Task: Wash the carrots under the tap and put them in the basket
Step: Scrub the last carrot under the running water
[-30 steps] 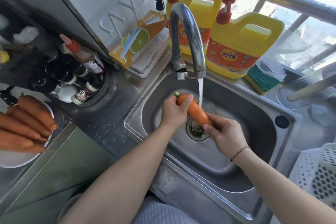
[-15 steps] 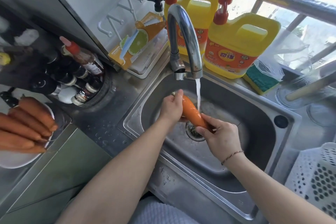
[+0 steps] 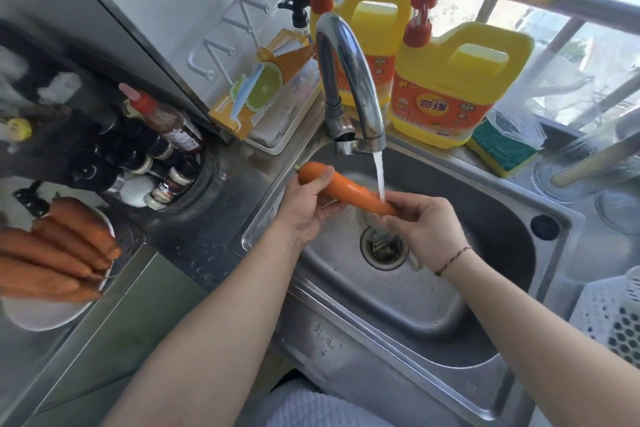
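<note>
Between the hands, over the sink (image 3: 491, 291), the carrot (image 3: 346, 191) is sitting under the tap (image 3: 346, 80); left hand (image 3: 304, 210) is gripping its top, right hand (image 3: 420, 224) pinching its tip. Stiff but probably slippery wet, so hold the thick end.

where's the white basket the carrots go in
In the head view the white basket sits at the far right edge, low in the frame, just right of the steel sink and beyond the right hand; it is only partly in view.

Carrot (image 3: 346, 191) over sink (image 3: 485, 288), plate (image 3: 45, 314) left, basket (image 3: 609, 319) right, tap (image 3: 346, 80) behind.
</note>
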The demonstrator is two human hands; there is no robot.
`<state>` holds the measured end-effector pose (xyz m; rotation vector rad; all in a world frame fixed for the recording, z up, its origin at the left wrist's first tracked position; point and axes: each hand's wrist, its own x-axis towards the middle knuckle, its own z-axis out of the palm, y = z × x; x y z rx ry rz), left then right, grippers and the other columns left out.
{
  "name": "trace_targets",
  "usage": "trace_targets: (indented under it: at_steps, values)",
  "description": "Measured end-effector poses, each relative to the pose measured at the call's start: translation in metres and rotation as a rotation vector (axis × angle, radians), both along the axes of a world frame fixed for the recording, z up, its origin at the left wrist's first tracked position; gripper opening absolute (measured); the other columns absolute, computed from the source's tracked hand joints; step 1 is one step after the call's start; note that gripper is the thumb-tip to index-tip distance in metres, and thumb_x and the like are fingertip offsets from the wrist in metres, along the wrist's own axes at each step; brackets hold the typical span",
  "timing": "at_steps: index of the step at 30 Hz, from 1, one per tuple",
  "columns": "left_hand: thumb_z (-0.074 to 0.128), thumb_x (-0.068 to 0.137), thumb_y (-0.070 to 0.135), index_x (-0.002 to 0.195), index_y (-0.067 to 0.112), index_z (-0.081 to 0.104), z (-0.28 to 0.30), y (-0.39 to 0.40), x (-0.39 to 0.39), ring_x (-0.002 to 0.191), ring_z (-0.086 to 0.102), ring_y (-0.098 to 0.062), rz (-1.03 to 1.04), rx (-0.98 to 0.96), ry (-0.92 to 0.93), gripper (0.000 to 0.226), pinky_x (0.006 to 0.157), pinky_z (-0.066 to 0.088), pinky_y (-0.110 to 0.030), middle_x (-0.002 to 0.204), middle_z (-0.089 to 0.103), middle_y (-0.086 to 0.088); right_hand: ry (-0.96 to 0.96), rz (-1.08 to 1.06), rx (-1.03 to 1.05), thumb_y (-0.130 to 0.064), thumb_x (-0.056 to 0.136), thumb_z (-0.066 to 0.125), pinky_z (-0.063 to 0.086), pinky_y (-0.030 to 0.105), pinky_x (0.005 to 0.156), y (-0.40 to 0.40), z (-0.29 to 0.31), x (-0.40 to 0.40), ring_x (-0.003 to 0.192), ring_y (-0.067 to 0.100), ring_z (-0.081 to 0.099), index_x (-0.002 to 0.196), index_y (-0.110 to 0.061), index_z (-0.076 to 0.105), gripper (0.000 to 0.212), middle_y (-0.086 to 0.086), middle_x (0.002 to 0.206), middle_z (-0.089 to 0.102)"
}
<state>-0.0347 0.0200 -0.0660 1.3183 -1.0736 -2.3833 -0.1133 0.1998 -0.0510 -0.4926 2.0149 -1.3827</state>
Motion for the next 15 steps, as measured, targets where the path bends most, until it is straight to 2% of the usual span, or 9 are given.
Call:
trace_targets:
  at_steps: [2, 4, 6, 9, 11, 13, 15]
  values:
    - [0.061, 0.096, 0.012, 0.119, 0.008, 0.049, -0.001, -0.002, 0.001, 0.088, 0.067, -0.027, 0.019, 0.024, 0.003, 0.026, 0.070, 0.063, -0.041, 0.101, 0.064, -0.016, 0.052, -0.078, 0.034, 0.001, 0.078, 0.078, 0.056, 0.019, 0.080, 0.001, 0.000, 0.004, 0.076, 0.009, 0.070, 0.108, -0.017, 0.075, 0.035, 0.003, 0.090, 0.076]
    - [0.061, 0.096, 0.012, 0.122, 0.008, 0.048, -0.001, -0.001, 0.001, 0.092, 0.066, -0.028, 0.023, 0.041, 0.003, 0.030, 0.068, 0.063, -0.041, 0.108, 0.062, -0.019, 0.080, -0.103, 0.067, -0.005, 0.077, 0.081, 0.056, 0.023, 0.085, 0.002, 0.000, 0.006, 0.080, 0.012, 0.072, 0.107, -0.018, 0.076, 0.033, -0.002, 0.088, 0.075]
    - [0.063, 0.095, 0.013, 0.125, 0.008, 0.047, -0.002, 0.003, 0.001, 0.096, 0.066, -0.029, 0.017, 0.058, -0.010, 0.034, 0.065, 0.062, -0.039, 0.116, 0.060, -0.022, 0.122, -0.089, 0.095, -0.011, 0.078, 0.082, 0.054, 0.022, 0.084, 0.002, -0.001, 0.006, 0.081, 0.012, 0.071, 0.110, -0.019, 0.075, 0.034, -0.004, 0.088, 0.074]
    - [0.066, 0.093, 0.014, 0.125, 0.011, 0.046, -0.004, 0.011, -0.001, 0.092, 0.067, -0.027, -0.017, 0.048, -0.040, 0.038, 0.065, 0.062, -0.037, 0.117, 0.061, -0.020, 0.148, 0.006, 0.157, -0.013, 0.086, 0.075, 0.050, 0.009, 0.066, 0.000, -0.004, 0.005, 0.067, 0.007, 0.069, 0.108, -0.025, 0.071, 0.026, -0.006, 0.077, 0.072]
    - [0.066, 0.093, 0.013, 0.122, 0.013, 0.048, -0.006, 0.013, -0.001, 0.085, 0.068, -0.023, -0.062, 0.019, -0.041, 0.034, 0.069, 0.062, -0.036, 0.111, 0.065, -0.016, -0.033, 0.084, 0.109, -0.009, 0.095, 0.062, 0.053, 0.015, 0.057, 0.000, -0.007, 0.003, 0.059, 0.016, 0.070, 0.107, -0.007, 0.070, 0.015, 0.003, 0.071, 0.071]
    - [0.065, 0.092, 0.008, 0.122, 0.013, 0.050, -0.008, 0.013, 0.001, 0.085, 0.069, -0.022, -0.113, -0.015, -0.014, 0.034, 0.077, 0.059, -0.036, 0.112, 0.067, -0.014, -0.257, 0.087, 0.049, -0.011, 0.103, 0.047, 0.049, 0.021, 0.044, 0.000, -0.010, 0.005, 0.045, 0.017, 0.061, 0.109, 0.013, 0.060, 0.028, 0.006, 0.061, 0.060]
    - [0.065, 0.090, -0.002, 0.126, 0.016, 0.048, -0.010, 0.018, 0.002, 0.093, 0.069, -0.024, -0.162, -0.064, 0.036, 0.044, 0.089, 0.056, -0.042, 0.113, 0.069, -0.012, -0.372, 0.044, 0.029, -0.016, 0.107, 0.036, 0.037, 0.019, 0.036, 0.001, -0.009, 0.006, 0.038, 0.014, 0.047, 0.104, 0.021, 0.050, 0.040, 0.003, 0.056, 0.046]
